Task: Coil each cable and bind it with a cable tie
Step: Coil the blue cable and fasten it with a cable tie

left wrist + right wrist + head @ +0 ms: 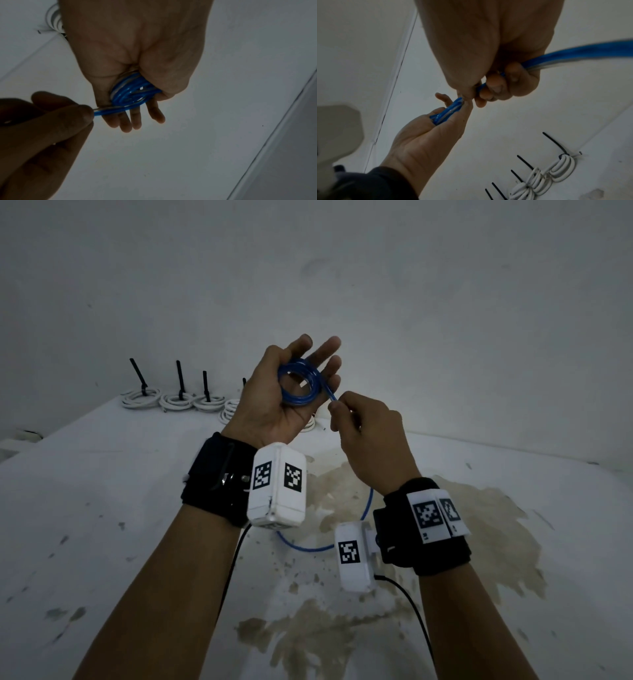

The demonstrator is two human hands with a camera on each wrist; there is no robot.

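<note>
My left hand is raised palm-up above the table. A small coil of blue cable lies in its palm, with the thumb pressed over the coil and the fingers stretched out. The left wrist view shows the same coil wedged under the thumb. Just right of the coil, my right hand pinches the strand that leaves it. That strand runs through the curled right fingers and out as a blurred tail. The loose rest of the cable trails on the table under my wrists.
Several white cable coils bound with upright black cable ties sit in a row at the table's far left, by the wall; they also show as coils in the right wrist view. The white table has a brown stain.
</note>
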